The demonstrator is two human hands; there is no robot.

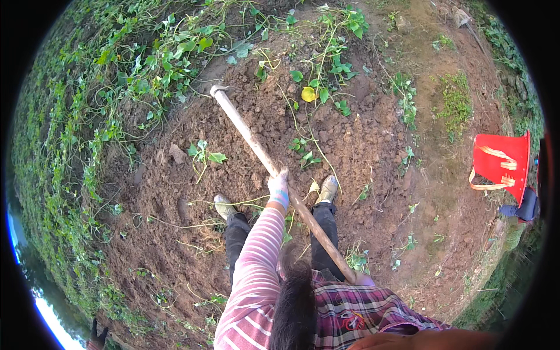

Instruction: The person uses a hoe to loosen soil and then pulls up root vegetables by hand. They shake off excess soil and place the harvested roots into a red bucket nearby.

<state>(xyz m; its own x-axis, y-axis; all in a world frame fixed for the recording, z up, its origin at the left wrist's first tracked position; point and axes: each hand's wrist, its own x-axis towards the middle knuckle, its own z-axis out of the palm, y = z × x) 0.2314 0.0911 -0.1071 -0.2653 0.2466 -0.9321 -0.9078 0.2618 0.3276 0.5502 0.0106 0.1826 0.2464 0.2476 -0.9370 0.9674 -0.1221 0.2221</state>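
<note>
A long-handled hoe (pixel 251 138) slants across the view, its wooden shaft running from the upper left to the lower right. My left hand (pixel 278 188), in a pale knit glove, is closed around the middle of the shaft. Near the shaft's lower end my right hand (pixel 363 279) grips the wood, mostly hidden by the plaid cloth at my waist. The hoe's head (pixel 218 89) lies at the edge of the loosened brown soil (pixel 271 105), beside green vines; its blade is hardly visible. A yellow leaf (pixel 309 94) rests on the soil to its right.
Dense leafy vines (pixel 162 65) cover the ground at left and top. My shoes (pixel 328 189) stand on the dug soil among loose vine stems. A red bucket (pixel 498 157) with striped straps lies at the far right, near dark blue cloth (pixel 525 205). Part of a person (pixel 98 339) shows at lower left.
</note>
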